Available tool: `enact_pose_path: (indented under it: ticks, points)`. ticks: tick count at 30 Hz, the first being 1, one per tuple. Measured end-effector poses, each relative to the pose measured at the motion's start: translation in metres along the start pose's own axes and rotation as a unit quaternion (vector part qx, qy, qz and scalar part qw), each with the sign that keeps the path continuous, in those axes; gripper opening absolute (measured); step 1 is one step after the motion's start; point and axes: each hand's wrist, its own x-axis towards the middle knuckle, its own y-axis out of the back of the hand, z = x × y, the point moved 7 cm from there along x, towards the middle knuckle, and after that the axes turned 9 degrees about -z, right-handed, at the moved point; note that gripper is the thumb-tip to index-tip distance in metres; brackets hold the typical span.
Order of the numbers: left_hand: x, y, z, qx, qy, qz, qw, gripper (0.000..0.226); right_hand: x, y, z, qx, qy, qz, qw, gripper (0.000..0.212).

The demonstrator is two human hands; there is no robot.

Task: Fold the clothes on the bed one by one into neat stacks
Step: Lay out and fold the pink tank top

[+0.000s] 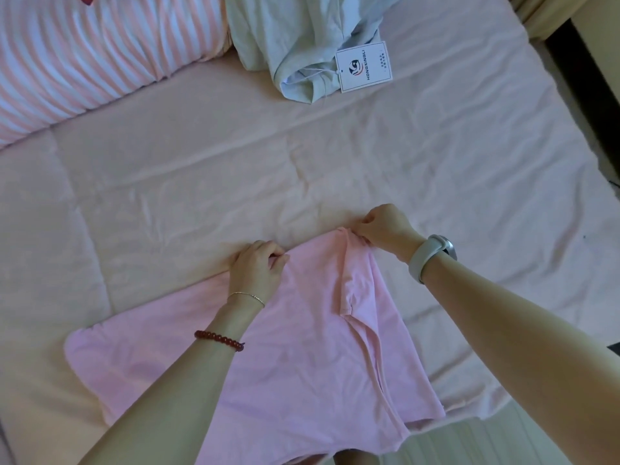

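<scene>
**Pink shirt held at its far edge, soft cloth and plenty of sheet beyond**

The left hand (258,263) is gripping the far edge of the pink shirt (302,357) with curled fingers, and the right hand (385,229) is pinching the same edge at its far right corner. The shirt is lying near the bed's (469,169) near edge, part of it hanging over that edge toward the person. It is looking light, limp and thin, likely to sag and wrinkle unless held at two corners as now; a seam or hem should give the surest hold. Bare sheet is stretching ahead toward the far edge, giving room to spread or fold. A pale green garment (302,38) with a paper tag (364,67) is waiting near the far edge, beside a striped pillow (84,55) at the far left corner.
</scene>
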Motion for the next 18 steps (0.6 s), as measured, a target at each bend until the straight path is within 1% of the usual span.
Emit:
enact_pose_path:
  ticks: [4, 7, 8, 10, 13, 15, 17, 18]
  points:
    - [-0.002, 0.004, 0.002, -0.035, -0.006, 0.012, 0.999, 0.008, 0.002, 0.002, 0.002, -0.03, 0.004, 0.011, 0.999, 0.032]
    - [-0.004, 0.005, 0.005, -0.039, -0.016, 0.015, 0.999, 0.007, 0.001, -0.001, 0.0, -0.064, 0.012, 0.006, 0.998, 0.041]
    - [-0.004, 0.006, 0.006, -0.045, -0.019, 0.017, 0.999, 0.006, 0.001, -0.003, 0.0, -0.057, 0.016, -0.001, 0.998, 0.042]
    - [-0.005, 0.007, 0.007, -0.056, -0.023, 0.022, 0.998, 0.006, 0.002, -0.007, -0.001, -0.025, 0.024, -0.001, 0.999, 0.038]
    - [-0.007, 0.009, 0.004, -0.061, -0.016, 0.024, 0.998, 0.004, 0.001, 0.002, 0.002, 0.019, 0.033, 0.04, 0.998, 0.023]
    - [-0.008, 0.01, 0.001, -0.061, -0.01, 0.024, 0.998, 0.004, -0.001, 0.013, 0.012, 0.063, 0.017, 0.066, 0.996, 0.016]
    - [-0.008, 0.01, -0.001, -0.059, -0.006, 0.023, 0.998, 0.005, 0.0, 0.018, 0.023, 0.108, -0.009, 0.074, 0.991, 0.017]
    - [-0.007, 0.01, 0.0, -0.059, -0.006, 0.022, 0.998, 0.005, 0.0, 0.018, 0.027, 0.132, -0.019, 0.074, 0.988, 0.021]
